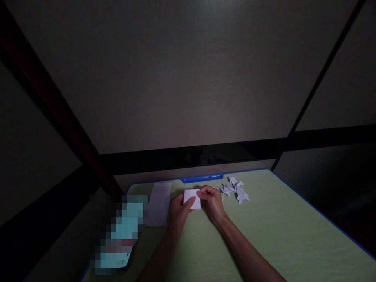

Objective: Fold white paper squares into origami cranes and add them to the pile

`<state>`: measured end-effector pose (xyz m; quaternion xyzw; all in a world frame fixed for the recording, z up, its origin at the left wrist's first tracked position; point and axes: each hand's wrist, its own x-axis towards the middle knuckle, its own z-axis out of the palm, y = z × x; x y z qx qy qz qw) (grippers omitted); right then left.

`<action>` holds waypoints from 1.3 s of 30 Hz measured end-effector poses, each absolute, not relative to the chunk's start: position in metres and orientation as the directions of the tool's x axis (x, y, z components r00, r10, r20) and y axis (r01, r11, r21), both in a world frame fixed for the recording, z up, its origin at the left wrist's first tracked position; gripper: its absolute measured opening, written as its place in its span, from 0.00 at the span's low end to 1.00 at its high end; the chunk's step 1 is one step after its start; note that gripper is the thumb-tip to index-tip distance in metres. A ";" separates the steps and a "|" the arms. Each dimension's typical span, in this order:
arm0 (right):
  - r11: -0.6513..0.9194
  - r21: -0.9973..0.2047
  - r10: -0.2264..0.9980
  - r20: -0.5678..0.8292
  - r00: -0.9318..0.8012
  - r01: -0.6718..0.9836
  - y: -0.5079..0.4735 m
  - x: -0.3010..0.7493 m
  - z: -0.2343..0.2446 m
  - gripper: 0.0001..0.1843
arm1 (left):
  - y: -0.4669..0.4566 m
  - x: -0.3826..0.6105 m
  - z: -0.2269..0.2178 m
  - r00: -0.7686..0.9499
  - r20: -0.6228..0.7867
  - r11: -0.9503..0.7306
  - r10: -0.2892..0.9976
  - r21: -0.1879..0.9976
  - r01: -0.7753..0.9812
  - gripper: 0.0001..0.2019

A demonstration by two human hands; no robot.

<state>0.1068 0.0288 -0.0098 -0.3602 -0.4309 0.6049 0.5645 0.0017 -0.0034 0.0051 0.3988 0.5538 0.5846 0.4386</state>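
Apparently, folding is midway: pointed white paper figures [240, 192] lie shaped near the far edge of the green, blue-rimmed table [279, 219]; left hand [178, 209] and right hand [214, 203] pinch a small, flat white paper square [190, 194] near that edge's middle. Pale rectangular paper [159, 205] lies toward the far left corner.

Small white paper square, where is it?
Low centre in the head view, the square is in the left hand and right hand, left of white folded-paper figures.
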 end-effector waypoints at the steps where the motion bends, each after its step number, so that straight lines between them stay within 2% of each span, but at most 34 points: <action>1: 0.012 -0.929 0.993 0.054 -0.102 -0.371 0.028 0.106 -0.009 0.09 | -0.003 0.000 0.005 -0.327 -0.009 -0.016 0.945 0.997 -0.072 0.10; 6: 0.050 -0.939 0.982 0.108 -0.155 -0.341 0.025 0.104 -0.001 0.05 | -0.001 -0.006 0.002 -0.431 0.025 -0.070 0.902 0.994 -0.089 0.11; 10: 0.135 -0.940 0.979 0.176 -0.107 -0.313 0.023 0.103 0.003 0.09 | -0.002 -0.005 0.004 -0.400 0.033 -0.082 0.916 0.991 -0.105 0.11; 17: 0.245 -0.940 0.961 0.269 -0.072 -0.237 0.020 0.104 0.002 0.05 | -0.002 0.000 0.003 -0.341 0.015 -0.075 0.940 0.984 -0.163 0.12; 20: 0.304 -0.932 0.942 0.325 -0.085 -0.200 0.017 0.103 0.000 0.08 | 0.000 0.001 -0.001 -0.338 -0.003 -0.065 0.941 0.980 -0.189 0.14; 25: 0.453 -0.891 0.884 0.455 -0.109 -0.043 0.012 0.099 -0.003 0.15 | 0.002 0.001 -0.004 -0.353 -0.022 -0.065 0.935 0.970 -0.233 0.16; 32: 0.479 -0.867 0.876 0.482 -0.008 0.135 -0.007 0.099 0.006 0.16 | -0.004 0.003 0.003 -0.282 -0.051 -0.039 0.958 0.952 -0.305 0.17; 39: 0.499 -0.832 0.866 0.485 -0.120 0.243 -0.037 0.136 0.010 0.15 | -0.027 0.029 0.003 -0.197 -0.091 0.020 0.976 0.941 -0.336 0.18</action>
